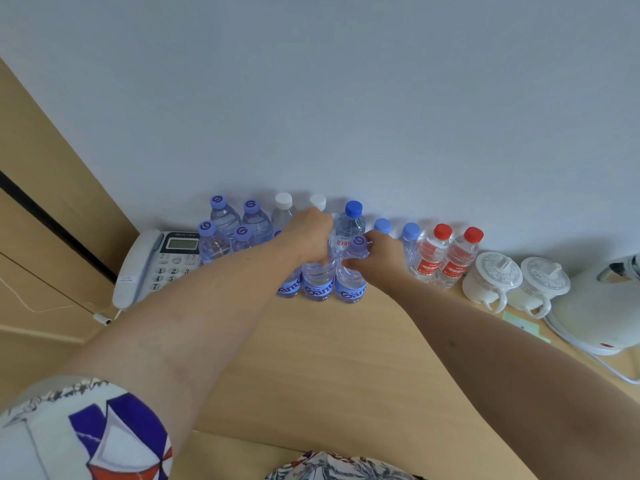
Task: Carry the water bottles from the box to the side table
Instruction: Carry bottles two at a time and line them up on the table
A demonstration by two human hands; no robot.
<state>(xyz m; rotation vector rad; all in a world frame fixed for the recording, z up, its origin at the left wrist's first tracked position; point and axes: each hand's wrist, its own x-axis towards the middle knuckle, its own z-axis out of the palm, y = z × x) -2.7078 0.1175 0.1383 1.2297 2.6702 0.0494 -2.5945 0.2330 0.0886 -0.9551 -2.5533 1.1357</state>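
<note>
Many small water bottles stand in rows against the white wall on the wooden side table (332, 358). My left hand (310, 235) grips the top of a purple-labelled bottle (318, 282) in the front row. My right hand (379, 256) wraps the neck of the neighbouring purple-capped bottle (353, 278). Both bottles rest upright on the table. Behind them are a blue-capped bottle (351, 220), white-capped bottles (284, 206) and several purple-capped ones (225, 216). Two red-capped bottles (446, 254) stand to the right. The box is out of view.
A white desk telephone (156, 265) sits at the left end of the table beside a wooden panel. Two white lidded cups (512, 282) and a white electric kettle (602, 306) with its cord occupy the right end.
</note>
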